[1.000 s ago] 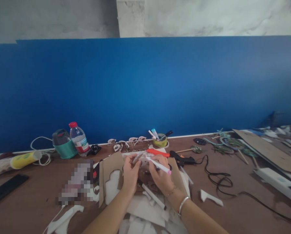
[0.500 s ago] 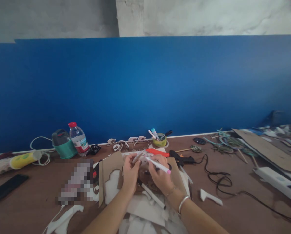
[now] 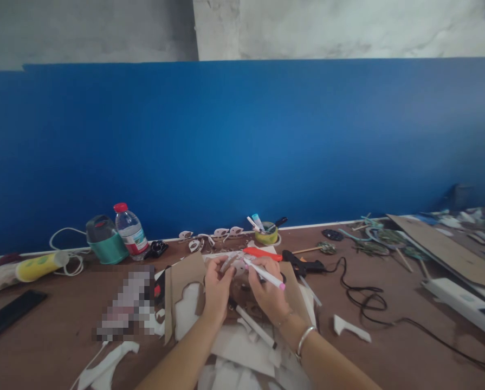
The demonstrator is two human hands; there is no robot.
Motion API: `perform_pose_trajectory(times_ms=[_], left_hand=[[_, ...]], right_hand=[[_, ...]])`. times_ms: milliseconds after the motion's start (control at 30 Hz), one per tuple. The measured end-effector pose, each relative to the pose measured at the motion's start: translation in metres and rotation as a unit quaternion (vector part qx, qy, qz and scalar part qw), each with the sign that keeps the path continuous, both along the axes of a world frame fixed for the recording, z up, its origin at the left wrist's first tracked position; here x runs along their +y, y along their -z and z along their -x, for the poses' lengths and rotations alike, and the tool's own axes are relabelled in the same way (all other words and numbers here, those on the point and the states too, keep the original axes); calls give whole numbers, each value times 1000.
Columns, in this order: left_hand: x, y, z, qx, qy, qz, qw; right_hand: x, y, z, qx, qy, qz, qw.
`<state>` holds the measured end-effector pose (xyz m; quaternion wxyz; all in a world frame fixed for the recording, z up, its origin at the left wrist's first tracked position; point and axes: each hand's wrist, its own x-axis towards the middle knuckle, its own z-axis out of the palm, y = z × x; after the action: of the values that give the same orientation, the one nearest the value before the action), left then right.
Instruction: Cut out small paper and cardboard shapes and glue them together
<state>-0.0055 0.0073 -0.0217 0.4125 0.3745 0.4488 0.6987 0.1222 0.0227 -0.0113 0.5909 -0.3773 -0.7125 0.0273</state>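
My right hand [image 3: 266, 284] grips a white marker [image 3: 269, 275] with a pink end, its tip pointing left toward the other hand. Between the thumb and fingers of my left hand [image 3: 218, 281] is a small pale cutout piece [image 3: 239, 265], partly hidden by the fingers. A second marker, white with black ends [image 3: 255, 326], lies below my hands on white paper scraps [image 3: 242, 349]. Cut brown cardboard [image 3: 185, 281] sits under and beside my left wrist. Just beyond my fingers is an orange-red tool [image 3: 262, 253], its kind unclear.
A black glue gun [image 3: 303, 265] with a trailing cable [image 3: 364, 303] lies at right. Small white cutouts [image 3: 228, 232] and a tape roll holding pens [image 3: 265, 234] stand along the wall. A water bottle [image 3: 131, 233], a phone [image 3: 10, 314] and a power strip [image 3: 465, 306] are farther out.
Both hands stay in nearly the same place. The marker in my right hand has shifted very slightly.
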Motion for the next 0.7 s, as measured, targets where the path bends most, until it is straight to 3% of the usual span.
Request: perform_pose_trajectory(times_ms=[700], left_hand=[[0, -2, 0, 0, 7, -5, 1000]], right_hand=[[0, -1, 0, 2, 2, 0, 1000]])
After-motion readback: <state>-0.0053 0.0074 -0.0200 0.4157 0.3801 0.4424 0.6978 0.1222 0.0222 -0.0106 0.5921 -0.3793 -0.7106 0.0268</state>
